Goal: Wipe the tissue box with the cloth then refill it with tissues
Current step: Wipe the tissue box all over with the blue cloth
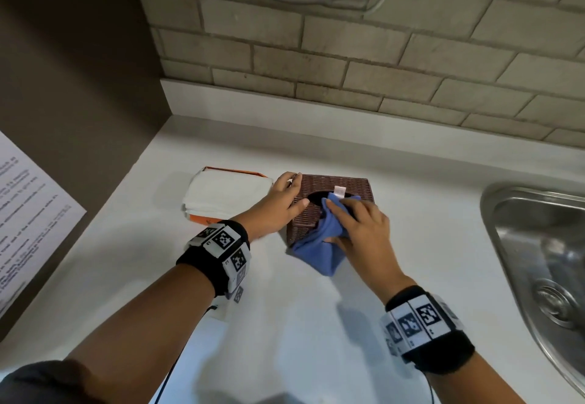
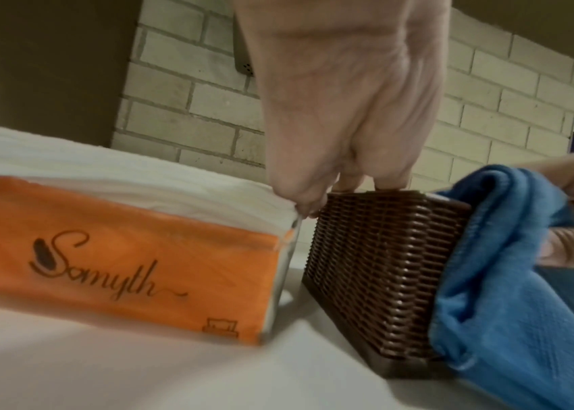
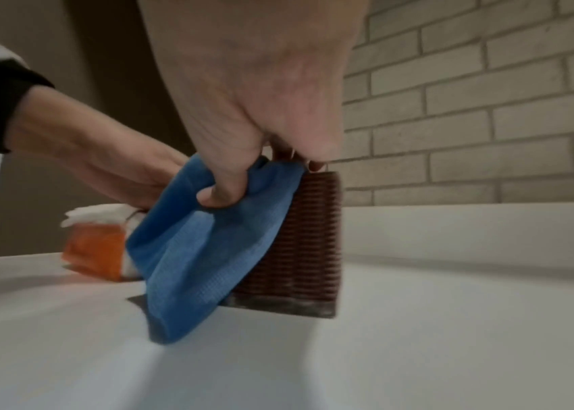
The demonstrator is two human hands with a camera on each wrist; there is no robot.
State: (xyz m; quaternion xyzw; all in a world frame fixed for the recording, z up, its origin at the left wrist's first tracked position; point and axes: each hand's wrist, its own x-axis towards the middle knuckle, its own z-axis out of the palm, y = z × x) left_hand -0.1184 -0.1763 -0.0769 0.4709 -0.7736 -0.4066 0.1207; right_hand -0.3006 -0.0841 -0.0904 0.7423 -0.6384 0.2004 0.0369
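One tissue box (image 1: 345,185), brown and woven, upright on the white worktop (image 1: 411,213), oval top opening partly covered. One blue cloth (image 1: 316,245), bunched, draped over the box's near top edge and down its front face to the worktop. Right hand (image 1: 361,229) curled round the cloth, thumb pinching a fold: grip full, holding cloth against box. Left hand (image 1: 278,207) on the box's left top edge, fingers bent over the rim, thumb across the top near the opening: grip narrow, steadying the box.

Just left of the left grip: one orange tissue pack (image 1: 221,196), opened, white tissues stacked above the wrapper, close beside the box but apart. Far right of the right grip: one steel sink (image 1: 538,245). Behind both grips: brick-pattern wall (image 1: 348,64). Far left: one printed sheet (image 1: 25,213) on the dark side wall.

Left wrist view only: script lettering on the tissue pack (image 2: 113,260), weave of the tissue box (image 2: 383,266), fingertips (image 2: 387,183) on its rim, cloth (image 2: 510,291) at right.

Right wrist view only: thumb sunk into the cloth (image 3: 208,244), right side of the tissue box (image 3: 306,244); sink outside this view.
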